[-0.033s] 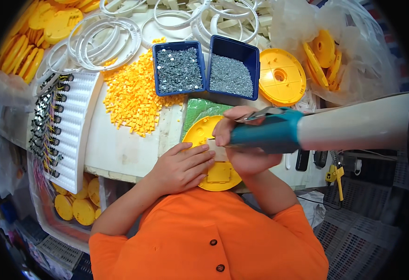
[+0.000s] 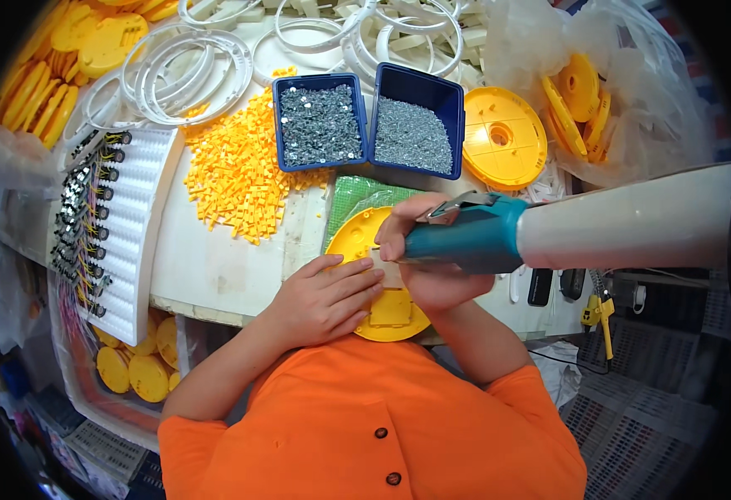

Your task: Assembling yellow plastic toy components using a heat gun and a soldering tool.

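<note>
Partly over the table's front edge, in front of my body, a round yellow plastic housing (image 2: 392, 327) lies with its moulded inner side up. My left hand (image 2: 325, 298) rests flat on its left part, fingers stretched out, touching a pale piece (image 2: 389, 273) across the middle. My right hand (image 2: 442, 287) is wrapped round a teal electric screwdriver (image 2: 465, 240) with a metal lever and a long white rear section. The tool lies nearly level, its thin bit pointing left at the pale piece by my left fingertips. Whether the bit sits in a screw is too small to tell.
Blue bins of small screws (image 2: 415, 137) and shiny metal bits (image 2: 320, 125) stand beyond a green mat (image 2: 353, 204). Left are small yellow parts (image 2: 236, 175) and a white foam tray (image 2: 136, 217) with wired components. White rings (image 2: 186, 75) and yellow discs (image 2: 505, 137) lie farther back.
My right hand and the screwdriver have shifted slightly to the left, and the tool looks less blurred. My left hand and the yellow housing stay put.
</note>
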`<state>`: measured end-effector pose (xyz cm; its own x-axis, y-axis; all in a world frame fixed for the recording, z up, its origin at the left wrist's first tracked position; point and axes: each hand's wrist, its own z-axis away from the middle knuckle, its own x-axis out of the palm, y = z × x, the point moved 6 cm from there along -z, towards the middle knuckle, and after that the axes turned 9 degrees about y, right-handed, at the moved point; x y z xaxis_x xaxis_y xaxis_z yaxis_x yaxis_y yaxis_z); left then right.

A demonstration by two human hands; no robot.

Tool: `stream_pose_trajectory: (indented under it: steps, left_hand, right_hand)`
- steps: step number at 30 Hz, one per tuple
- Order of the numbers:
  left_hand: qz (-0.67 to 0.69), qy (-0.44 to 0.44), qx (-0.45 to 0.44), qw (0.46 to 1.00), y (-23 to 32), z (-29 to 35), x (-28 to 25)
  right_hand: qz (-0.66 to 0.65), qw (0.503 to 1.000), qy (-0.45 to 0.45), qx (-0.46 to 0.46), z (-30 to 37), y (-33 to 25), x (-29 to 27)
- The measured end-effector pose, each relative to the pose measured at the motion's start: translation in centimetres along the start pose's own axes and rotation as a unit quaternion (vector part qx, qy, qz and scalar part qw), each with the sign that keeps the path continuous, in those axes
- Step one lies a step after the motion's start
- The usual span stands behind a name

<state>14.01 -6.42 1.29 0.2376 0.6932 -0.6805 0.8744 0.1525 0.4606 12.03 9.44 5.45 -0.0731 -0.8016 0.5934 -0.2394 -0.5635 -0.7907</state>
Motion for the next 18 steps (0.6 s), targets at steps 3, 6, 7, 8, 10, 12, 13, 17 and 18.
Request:
stream_pose_trajectory:
  steps: [3,6,7,8,10,12,13,17,18]
  left_hand:
    - [0.003,0.005,-0.002,1.000,0.1,-0.1,0.0]
    - [0.002,0.014,0.000,1.000,0.2,-0.1,-0.1]
    - [0.004,0.014,0.002,1.000,0.2,-0.1,-0.1]
    - [0.003,0.015,0.004,1.000,0.3,-0.2,-0.1]
    - [0.007,0.017,-0.001,1.000,0.3,-0.3,-0.1]
    - [-0.003,0.011,0.004,1.000,0.5,-0.4,-0.3]
    - [-0.012,0.004,0.008,1.000,0.5,-0.5,-0.3]
    - [-0.008,0.042,-0.009,0.999,-0.1,0.8,-0.6]
    - [-0.015,0.038,-0.021,0.999,-0.3,0.9,-0.7]
  right_hand:
    - [0.061,0.997,0.005,0.038,0.4,0.9,-0.2]
    - [0.003,0.999,-0.017,0.046,0.7,1.6,-0.2]
    - [-0.015,0.998,-0.024,0.048,0.8,1.8,-0.3]
    - [-0.034,0.998,-0.033,0.050,0.8,2.0,-0.3]
    - [-0.051,0.997,-0.041,0.050,0.7,1.6,-0.2]
    - [0.019,0.998,-0.033,0.056,0.4,0.5,-0.4]
    - [0.020,0.998,-0.031,0.056,0.5,-0.2,-0.2]
    - [0.017,0.998,-0.062,-0.008,1.7,-2.7,1.5]
    - [0.019,0.998,-0.058,0.004,2.4,-2.7,1.5]
